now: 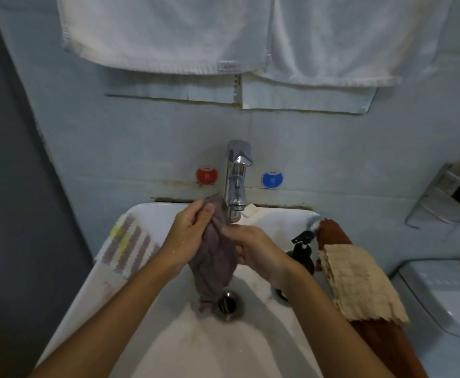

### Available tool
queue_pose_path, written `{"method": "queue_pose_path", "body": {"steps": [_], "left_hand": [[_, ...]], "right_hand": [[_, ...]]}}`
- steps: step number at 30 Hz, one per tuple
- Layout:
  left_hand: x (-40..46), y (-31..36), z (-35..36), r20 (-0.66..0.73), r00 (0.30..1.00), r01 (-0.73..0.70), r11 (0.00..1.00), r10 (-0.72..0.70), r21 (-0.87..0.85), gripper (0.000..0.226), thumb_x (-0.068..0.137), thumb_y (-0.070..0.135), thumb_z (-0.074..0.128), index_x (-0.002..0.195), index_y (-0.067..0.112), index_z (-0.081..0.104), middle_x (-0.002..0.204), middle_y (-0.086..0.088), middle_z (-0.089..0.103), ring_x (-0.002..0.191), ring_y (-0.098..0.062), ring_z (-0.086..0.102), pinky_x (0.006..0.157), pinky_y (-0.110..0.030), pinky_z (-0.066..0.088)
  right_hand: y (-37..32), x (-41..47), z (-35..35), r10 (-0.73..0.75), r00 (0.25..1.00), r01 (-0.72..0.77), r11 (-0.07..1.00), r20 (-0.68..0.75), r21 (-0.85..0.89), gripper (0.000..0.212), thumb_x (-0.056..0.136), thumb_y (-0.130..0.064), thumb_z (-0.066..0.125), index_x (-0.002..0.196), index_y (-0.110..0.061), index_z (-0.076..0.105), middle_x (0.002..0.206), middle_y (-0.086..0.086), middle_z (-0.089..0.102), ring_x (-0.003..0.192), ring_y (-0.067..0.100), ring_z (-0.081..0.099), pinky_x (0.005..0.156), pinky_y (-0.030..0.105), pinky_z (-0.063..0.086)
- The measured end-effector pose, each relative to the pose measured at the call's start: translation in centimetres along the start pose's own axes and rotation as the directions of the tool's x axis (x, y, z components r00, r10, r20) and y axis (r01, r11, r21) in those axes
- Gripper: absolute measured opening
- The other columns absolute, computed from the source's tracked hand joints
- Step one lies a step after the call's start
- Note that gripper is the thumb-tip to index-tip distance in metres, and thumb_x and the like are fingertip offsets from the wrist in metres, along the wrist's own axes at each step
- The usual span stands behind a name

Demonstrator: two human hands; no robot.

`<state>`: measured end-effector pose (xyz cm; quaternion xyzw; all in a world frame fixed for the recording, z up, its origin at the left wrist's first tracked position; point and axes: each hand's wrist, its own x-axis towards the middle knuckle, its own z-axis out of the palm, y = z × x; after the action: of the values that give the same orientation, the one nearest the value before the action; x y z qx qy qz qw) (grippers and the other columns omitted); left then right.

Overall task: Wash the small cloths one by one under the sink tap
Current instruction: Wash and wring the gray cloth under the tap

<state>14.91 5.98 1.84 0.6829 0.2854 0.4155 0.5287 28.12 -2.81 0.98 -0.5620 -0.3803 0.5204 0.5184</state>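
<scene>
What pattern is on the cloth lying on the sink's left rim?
The cloth has mauve and white stripes with yellow patches, seen in the head view.

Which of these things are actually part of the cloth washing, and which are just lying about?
In use: grey cloth, held by left hand and right hand; tap; sink; striped cloth; beige cloth.
Lying about: white towels; pump bottle; wire rack.

Both hands hold a wet grey-mauve cloth (214,257) over the white sink (152,309), just below the chrome tap (237,175). The left hand (189,233) grips its upper edge; the right hand (253,249) pinches the bunched middle. The cloth's tail hangs beneath the hands, touching the drain (228,304). Left of the hands lies a striped cloth (126,245); right of them, a beige cloth (359,285) over a rust-brown one (332,233).
</scene>
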Motion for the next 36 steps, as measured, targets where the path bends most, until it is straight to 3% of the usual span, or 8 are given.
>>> {"method": "queue_pose_path", "body": {"steps": [7, 11, 15, 19, 23, 27, 31, 36], "left_hand": [[0.7, -0.2, -1.9, -0.141, 0.981, -0.111, 0.979, 0.136, 0.173, 0.026, 0.08, 0.012, 0.077, 0.101, 0.021, 0.064, 0.092, 0.009, 0.066, 0.08, 0.001, 0.06, 0.069, -0.009, 0.048], [0.8, -0.4, -2.1, -0.209, 0.972, 0.082, 0.99, -0.105, -0.118, 0.038, 0.079, 0.015, 0.078, 0.114, 0.011, 0.064, 0.1, -0.005, 0.068, 0.086, -0.013, 0.065, 0.069, -0.016, 0.054], [0.8, -0.1, -2.2, -0.118, 0.917, 0.294, 0.844, -0.382, -0.448, 0.03, 0.091, 0.019, 0.066, 0.118, 0.007, 0.058, 0.096, -0.006, 0.067, 0.078, -0.012, 0.065, 0.064, -0.021, 0.051], [0.1, 0.3, -1.5, 0.006, 0.851, 0.463, 0.745, -0.524, -0.48, 0.034, 0.097, 0.026, 0.056, 0.124, 0.007, 0.046, 0.109, -0.012, 0.054, 0.089, -0.024, 0.061, 0.073, -0.035, 0.053], [-1.0, 0.3, -0.4, 0.221, 0.719, 0.69, 0.638, -0.659, -0.341, 0.055, 0.091, 0.05, 0.058, 0.121, 0.006, 0.046, 0.109, -0.023, 0.065, 0.095, -0.037, 0.068, 0.086, -0.049, 0.055], [-1.8, -0.6, 0.8, 0.231, 0.796, 0.605, 0.745, -0.56, -0.28, 0.042, 0.089, 0.043, 0.063, 0.112, 0.008, 0.063, 0.102, -0.012, 0.075, 0.093, -0.026, 0.073, 0.094, -0.043, 0.053], [-1.4, -1.1, 0.9, -0.063, 0.86, 0.471, 0.836, -0.506, -0.283, 0.047, 0.087, 0.024, 0.072, 0.126, 0.008, 0.051, 0.111, -0.017, 0.068, 0.09, -0.024, 0.071, 0.077, -0.031, 0.057], [-1.4, -1.0, 0.7, -0.135, 0.837, 0.4, 0.76, -0.531, -0.512, 0.048, 0.082, 0.002, 0.073, 0.124, 0.007, 0.051, 0.11, -0.022, 0.067, 0.092, -0.026, 0.07, 0.071, -0.023, 0.057]], "right_hand": [[-0.5, -0.6, -0.1, -0.188, 0.971, 0.148, 0.957, -0.146, -0.25, 0.026, 0.083, -0.013, 0.079, 0.106, -0.01, 0.069, 0.102, 0.008, 0.076, 0.093, 0.023, 0.073, 0.079, 0.036, 0.062], [-0.7, -0.8, 0.3, -0.213, 0.965, 0.195, 0.973, -0.154, -0.125, 0.028, 0.089, -0.004, 0.071, 0.114, -0.013, 0.063, 0.103, 0.01, 0.076, 0.093, 0.025, 0.074, 0.077, 0.034, 0.062], [-0.6, -0.7, 0.2, -0.251, 0.939, 0.251, 0.967, -0.235, -0.031, 0.021, 0.094, -0.005, 0.064, 0.115, -0.009, 0.065, 0.104, 0.013, 0.075, 0.098, 0.028, 0.071, 0.082, 0.033, 0.06], [-0.2, -0.4, 0.3, -0.286, 0.891, 0.311, 0.95, -0.353, 0.015, 0.011, 0.093, -0.011, 0.068, 0.103, -0.011, 0.065, 0.103, 0.018, 0.073, 0.098, 0.036, 0.07, 0.085, 0.047, 0.06], [-0.2, -0.3, 0.3, -0.308, 0.832, 0.373, 0.926, -0.462, 0.055, 0.018, 0.082, -0.012, 0.078, 0.093, -0.011, 0.063, 0.094, 0.019, 0.074, 0.09, 0.035, 0.072, 0.083, 0.049, 0.06], [-0.1, -0.4, 0.4, -0.318, 0.79, 0.373, 0.928, -0.525, -0.001, 0.023, 0.077, -0.015, 0.082, 0.091, -0.009, 0.064, 0.091, 0.017, 0.074, 0.09, 0.034, 0.072, 0.085, 0.049, 0.06], [0.2, -0.4, 0.8, -0.3, 0.804, 0.352, 0.936, -0.514, 0.005, 0.014, 0.085, -0.011, 0.077, 0.09, -0.008, 0.064, 0.089, 0.017, 0.073, 0.087, 0.034, 0.072, 0.074, 0.04, 0.062], [0.3, -0.2, 1.2, -0.271, 0.853, 0.316, 0.948, -0.446, 0.028, 0.008, 0.09, -0.005, 0.069, 0.096, -0.009, 0.068, 0.095, 0.014, 0.073, 0.092, 0.028, 0.071, 0.078, 0.037, 0.061]]}}
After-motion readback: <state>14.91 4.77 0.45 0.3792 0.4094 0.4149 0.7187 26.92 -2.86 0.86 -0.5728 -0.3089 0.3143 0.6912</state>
